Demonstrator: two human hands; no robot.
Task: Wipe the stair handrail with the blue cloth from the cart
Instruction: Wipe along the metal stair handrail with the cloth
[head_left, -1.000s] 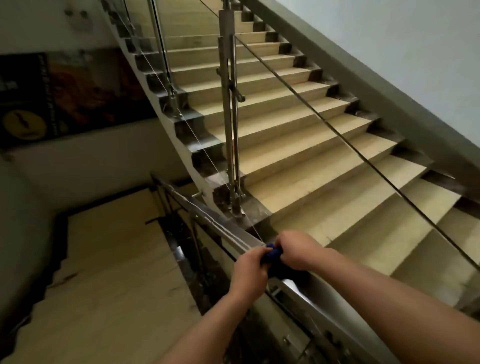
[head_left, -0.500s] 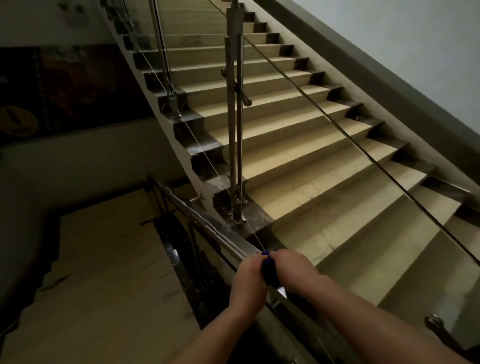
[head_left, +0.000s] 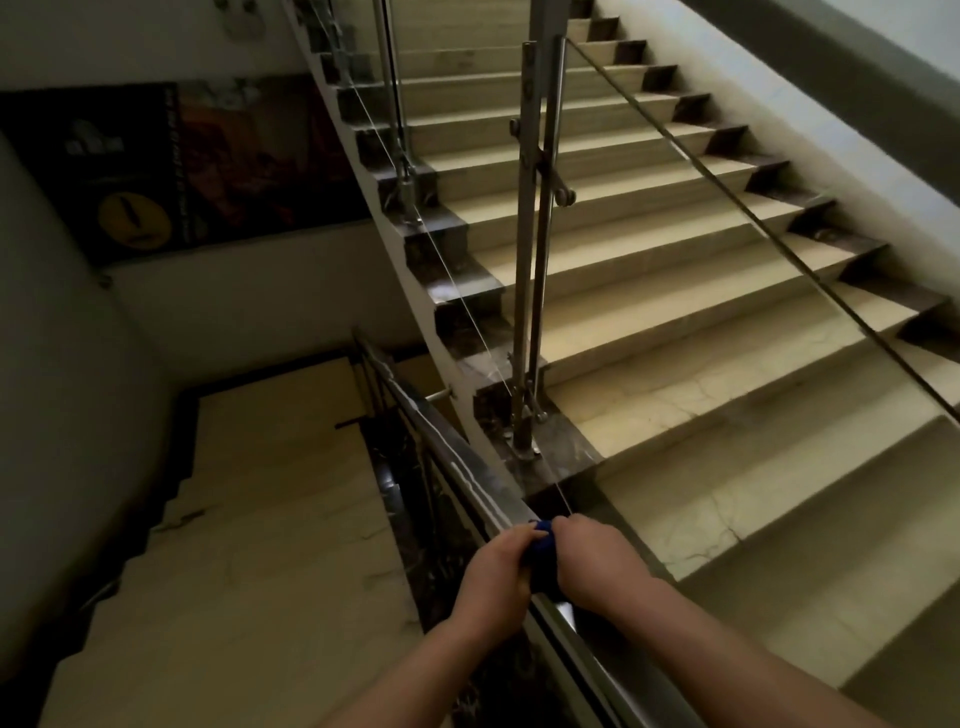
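A shiny metal handrail (head_left: 457, 467) runs from the lower right up and away to the left, above the descending flight. The blue cloth (head_left: 540, 543) is wrapped over the rail, and only a small bunch of it shows between my hands. My left hand (head_left: 493, 577) grips the cloth on the rail's left side. My right hand (head_left: 592, 564) grips it from the right side. Both hands press together on the rail. The cart is not in view.
An upright steel post (head_left: 530, 291) stands on the dark marble corner just beyond my hands. Beige steps (head_left: 675, 322) climb to the upper right behind a glass panel. A lower landing (head_left: 270, 467) lies to the left. A dark poster (head_left: 171, 166) hangs on the left wall.
Both hands, with the cloth, have slid a little down the rail toward me. The view has tilted downward and shifted slightly.
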